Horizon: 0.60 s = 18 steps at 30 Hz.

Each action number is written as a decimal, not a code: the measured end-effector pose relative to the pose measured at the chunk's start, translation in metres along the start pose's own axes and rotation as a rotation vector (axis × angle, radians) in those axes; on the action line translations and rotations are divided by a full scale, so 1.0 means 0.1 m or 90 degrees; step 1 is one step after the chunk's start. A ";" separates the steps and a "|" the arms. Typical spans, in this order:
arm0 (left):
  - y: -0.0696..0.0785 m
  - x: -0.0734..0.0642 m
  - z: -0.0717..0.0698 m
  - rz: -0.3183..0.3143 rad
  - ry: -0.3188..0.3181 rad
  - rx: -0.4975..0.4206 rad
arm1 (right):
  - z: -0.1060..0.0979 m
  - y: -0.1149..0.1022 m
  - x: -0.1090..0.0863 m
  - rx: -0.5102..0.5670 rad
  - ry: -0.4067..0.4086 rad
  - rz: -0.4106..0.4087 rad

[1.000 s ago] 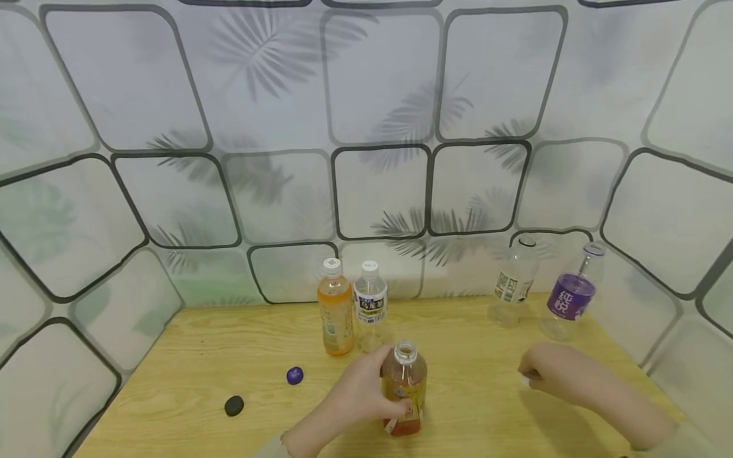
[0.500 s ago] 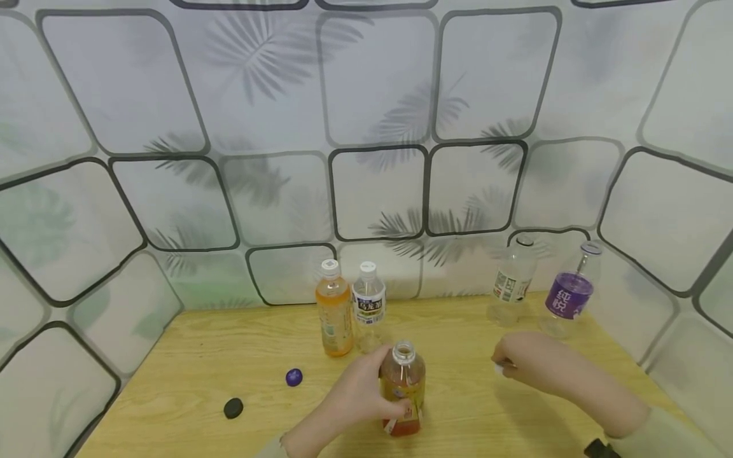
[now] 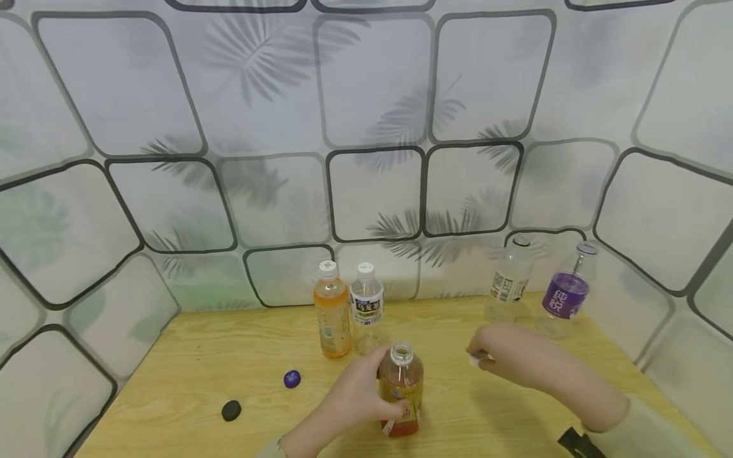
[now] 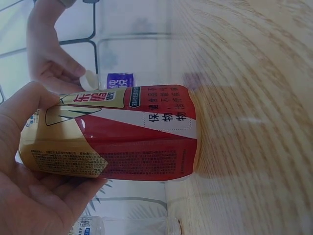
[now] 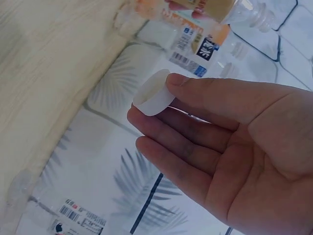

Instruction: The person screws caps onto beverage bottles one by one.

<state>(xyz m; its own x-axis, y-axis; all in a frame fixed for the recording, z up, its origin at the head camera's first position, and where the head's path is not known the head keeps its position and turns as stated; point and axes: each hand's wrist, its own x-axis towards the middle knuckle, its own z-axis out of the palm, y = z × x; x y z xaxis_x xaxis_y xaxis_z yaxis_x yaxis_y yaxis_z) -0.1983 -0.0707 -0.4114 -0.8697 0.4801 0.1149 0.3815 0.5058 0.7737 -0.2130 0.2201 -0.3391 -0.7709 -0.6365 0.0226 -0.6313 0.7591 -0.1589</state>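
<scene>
My left hand (image 3: 362,395) grips an uncapped bottle (image 3: 402,388) standing upright on the table. Its red and gold label (image 4: 139,132) fills the left wrist view, fingers and thumb wrapped round the upper body. To the right, my right hand (image 3: 506,353) is raised above the table. It pinches a white bottle cap (image 5: 154,93) between thumb and fingers, hollow side showing in the right wrist view. The cap is apart from the bottle's open mouth (image 3: 403,352).
Behind the left hand stand an orange drink bottle (image 3: 333,321) and a clear bottle (image 3: 367,312), both white-capped. Two clear bottles, one with a black-and-white label (image 3: 507,287) and one with a purple label (image 3: 564,296), stand back right. A purple cap (image 3: 292,379) and a black cap (image 3: 231,410) lie left.
My right hand has moved left with the white bottle cap, closer to the held bottle. The left hand keeps its grip on the bottle, which has stayed in place.
</scene>
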 end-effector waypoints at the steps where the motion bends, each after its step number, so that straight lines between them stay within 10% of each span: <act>1: 0.00 0.00 0.00 0.000 0.001 0.000 | -0.01 -0.02 0.01 -0.004 0.003 -0.001; 18: 0.00 -0.01 0.00 0.004 0.004 -0.005 | -0.15 -0.39 0.21 -0.065 0.043 -0.066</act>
<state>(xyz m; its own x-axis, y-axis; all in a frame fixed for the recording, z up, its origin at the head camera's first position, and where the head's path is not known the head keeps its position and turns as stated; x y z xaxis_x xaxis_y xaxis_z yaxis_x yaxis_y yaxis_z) -0.1978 -0.0709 -0.4116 -0.8695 0.4782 0.1235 0.3841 0.4977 0.7776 -0.2057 0.1793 -0.3178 -0.7024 -0.7046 0.1010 -0.7109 0.7014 -0.0507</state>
